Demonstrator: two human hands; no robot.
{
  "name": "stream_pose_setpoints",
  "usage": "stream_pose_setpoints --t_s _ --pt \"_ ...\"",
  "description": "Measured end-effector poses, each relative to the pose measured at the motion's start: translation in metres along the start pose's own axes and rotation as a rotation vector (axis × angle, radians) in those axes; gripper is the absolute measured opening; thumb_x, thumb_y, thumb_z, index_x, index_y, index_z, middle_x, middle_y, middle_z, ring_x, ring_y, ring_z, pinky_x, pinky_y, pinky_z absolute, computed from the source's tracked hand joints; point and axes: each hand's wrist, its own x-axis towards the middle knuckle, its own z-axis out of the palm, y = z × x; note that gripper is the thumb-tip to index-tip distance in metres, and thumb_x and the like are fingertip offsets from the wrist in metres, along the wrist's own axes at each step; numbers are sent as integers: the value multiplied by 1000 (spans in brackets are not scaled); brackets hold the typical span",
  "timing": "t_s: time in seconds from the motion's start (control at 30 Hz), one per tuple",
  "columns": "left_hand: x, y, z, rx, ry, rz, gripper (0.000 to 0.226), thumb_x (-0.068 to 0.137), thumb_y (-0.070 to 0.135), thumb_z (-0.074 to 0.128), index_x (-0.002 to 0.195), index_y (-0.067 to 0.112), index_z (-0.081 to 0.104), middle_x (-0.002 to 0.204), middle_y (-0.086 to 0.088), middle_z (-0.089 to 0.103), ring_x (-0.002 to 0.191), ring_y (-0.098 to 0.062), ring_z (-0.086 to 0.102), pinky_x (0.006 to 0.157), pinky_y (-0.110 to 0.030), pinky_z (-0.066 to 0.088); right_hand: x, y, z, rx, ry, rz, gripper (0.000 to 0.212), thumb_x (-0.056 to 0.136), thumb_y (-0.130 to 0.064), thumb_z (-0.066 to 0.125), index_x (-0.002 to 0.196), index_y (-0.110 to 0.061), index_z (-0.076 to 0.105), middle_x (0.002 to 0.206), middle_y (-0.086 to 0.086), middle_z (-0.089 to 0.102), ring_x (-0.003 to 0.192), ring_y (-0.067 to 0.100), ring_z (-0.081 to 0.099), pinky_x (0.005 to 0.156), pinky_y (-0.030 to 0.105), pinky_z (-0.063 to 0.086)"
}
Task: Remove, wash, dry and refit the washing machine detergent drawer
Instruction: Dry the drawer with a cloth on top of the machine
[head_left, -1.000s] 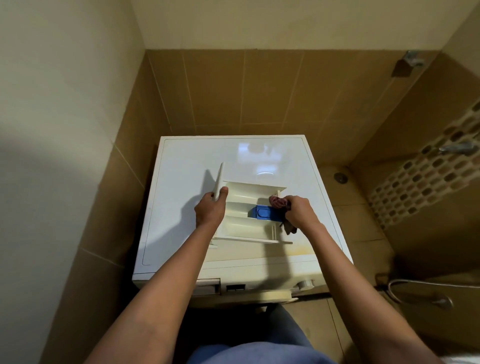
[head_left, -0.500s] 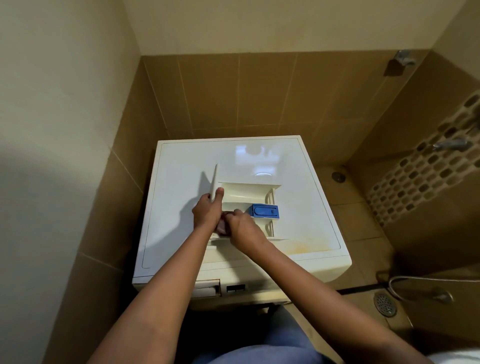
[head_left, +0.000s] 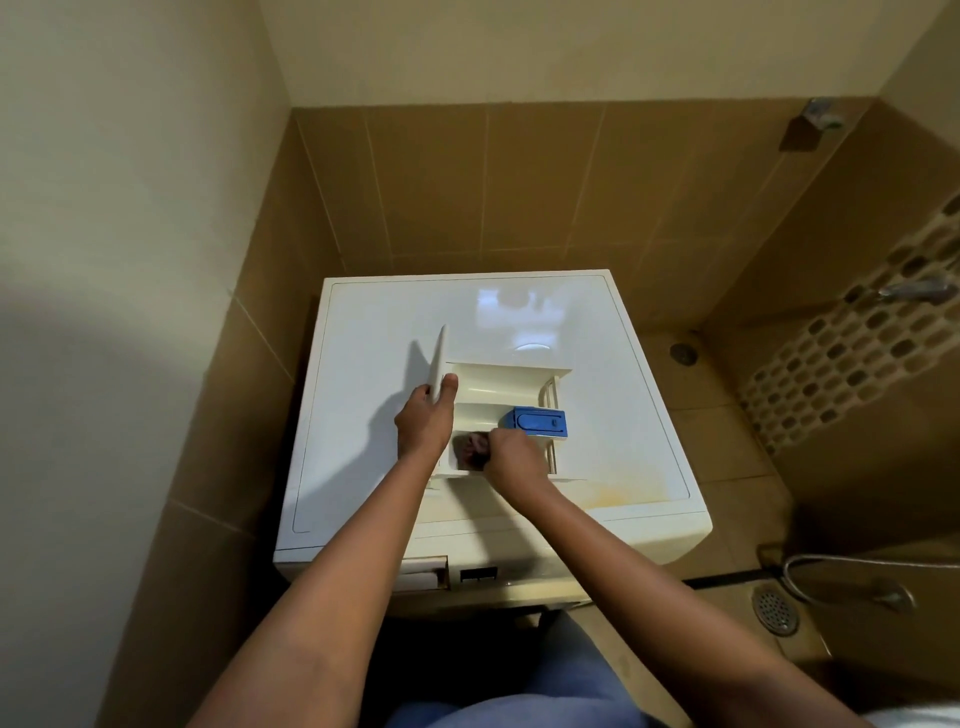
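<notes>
Detergent drawer (head_left: 498, 384) on washing machine (head_left: 623, 415) top (blue insert fitted); left hand (head_left: 423, 423) grips front panel, right hand (head_left: 511, 457) presses cloth (head_left: 470, 451) inside.

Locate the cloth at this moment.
The cloth is in the right hand, pressed into the drawer's nearest compartment, beside the left hand.
</notes>
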Motion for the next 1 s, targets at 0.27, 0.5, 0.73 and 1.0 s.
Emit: stream_pose_setpoints --t_s 0.27,0.5,0.73,1.0 --pt "2 2 -3 30 -7 1 60 93 61 44 125 11 56 114 -6 59 94 -21 50 80 -28 34 -6 1 -9 431 -76 -157 15 81 1 63 90 -10 69 95 13 69 94 26 62 73 25 45" --pt "3 2 -8 32 -62 -16 64 92 64 43 131 14 54 110 0 55 94 -16 49 79 -28 35 -10 24 -44 439 -180 -312 27 80 10 53 100 1 68 98 7 72 93 20 65 79 37 54" --pt "17 -3 -36 70 -243 -53 75 89 73 30 146 26 40 152 -2 40 140 -26 35 109 -39 31 -1 17 -66 1207 259 80 17 84 -3 60 100 -6 66 100 16 71 97 33 66 87 47 53" --pt "30 1 -58 103 -443 -158 90 84 80 23 153 22 23 160 -6 22 147 -26 20 116 -42 18 39 -46 -61 1012 280 127 26 79 -15 66 103 -6 63 92 9 66 85 25 61 70 30 48"
